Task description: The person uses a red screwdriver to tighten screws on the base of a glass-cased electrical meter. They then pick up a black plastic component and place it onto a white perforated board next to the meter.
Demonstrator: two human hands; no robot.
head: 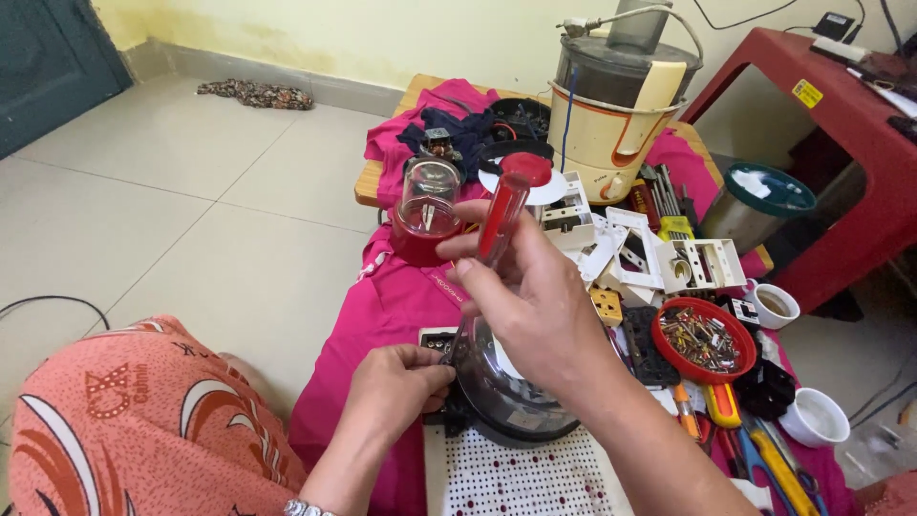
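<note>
Red-handled screwdriver [503,212] gripped by right hand [535,306]; left hand [396,377] pinches dark housing [511,401]; screw bowl [704,339] beside.

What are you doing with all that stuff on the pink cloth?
A person sits on the floor at a low table covered with a pink cloth. The right hand grips a red-handled tool pointed down into a dark round appliance part. The left hand pinches that part's edge. Nearby are a red-based jar, a cream mixer body, a red bowl of screws and loose hand tools.
</note>
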